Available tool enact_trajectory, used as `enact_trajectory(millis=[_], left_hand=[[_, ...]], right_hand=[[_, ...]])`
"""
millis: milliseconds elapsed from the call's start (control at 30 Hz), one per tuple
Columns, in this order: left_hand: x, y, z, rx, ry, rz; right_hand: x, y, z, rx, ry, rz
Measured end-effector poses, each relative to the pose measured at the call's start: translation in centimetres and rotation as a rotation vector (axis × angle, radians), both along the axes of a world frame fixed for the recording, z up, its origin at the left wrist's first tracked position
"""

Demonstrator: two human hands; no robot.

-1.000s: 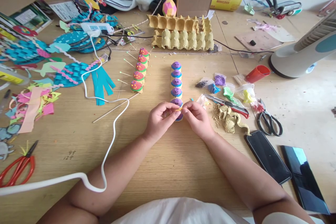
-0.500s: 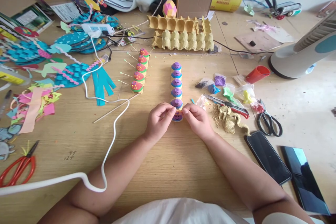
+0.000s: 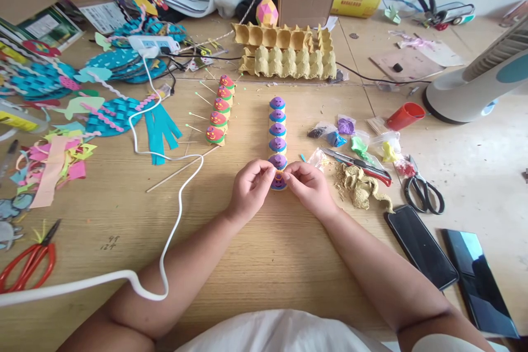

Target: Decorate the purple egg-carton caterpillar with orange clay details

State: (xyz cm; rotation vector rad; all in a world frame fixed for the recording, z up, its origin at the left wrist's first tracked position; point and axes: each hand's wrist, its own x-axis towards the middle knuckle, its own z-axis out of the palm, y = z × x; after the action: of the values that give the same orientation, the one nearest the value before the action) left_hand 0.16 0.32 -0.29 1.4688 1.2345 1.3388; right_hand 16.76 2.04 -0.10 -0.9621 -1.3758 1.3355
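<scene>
A small orange strip [image 3: 280,172], perhaps modelling clay, is pinched between my two hands. My left hand [image 3: 252,187] grips one end with thumb and forefinger, and my right hand [image 3: 306,186] has the other end the same way. Just below the strip is the nearest cup of an egg-carton row [image 3: 278,144], whose cups are coated in purple and blue with small dark faces. Fingers partly cover that nearest cup. To the left stands a second row [image 3: 221,104] in red and green, with green-tipped sticks [image 3: 198,116] poking out at its side.
Right of my hands lie bagged coloured clay [image 3: 345,125], a utility knife [image 3: 363,166], torn carton scraps [image 3: 361,187], black scissors [image 3: 424,192] and two phones [image 3: 421,245]. A white cable [image 3: 180,206] crosses the left side. Egg cartons [image 3: 295,62] sit at the back.
My hands have shifted very slightly, and the right fingertips are a little nearer the left ones. The orange strip stays between them; the rows of cups have not moved.
</scene>
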Motion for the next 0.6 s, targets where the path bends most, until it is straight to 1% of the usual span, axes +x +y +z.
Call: enact_trajectory(millis=[133, 367, 600], left_hand=[[0.03, 0.00, -0.07, -0.008, -0.032, -0.005], [-0.30, -0.15, 0.04, 0.015, 0.067, -0.008], [-0.25, -0.06, 0.48, 0.037, 0.078, -0.006]], right_hand=[[-0.08, 0.01, 0.00, 0.003, 0.046, 0.007], [0.39, -0.12, 0.57, 0.056, -0.102, -0.012], [0.47, -0.07, 0.45, 0.012, -0.128, -0.016]])
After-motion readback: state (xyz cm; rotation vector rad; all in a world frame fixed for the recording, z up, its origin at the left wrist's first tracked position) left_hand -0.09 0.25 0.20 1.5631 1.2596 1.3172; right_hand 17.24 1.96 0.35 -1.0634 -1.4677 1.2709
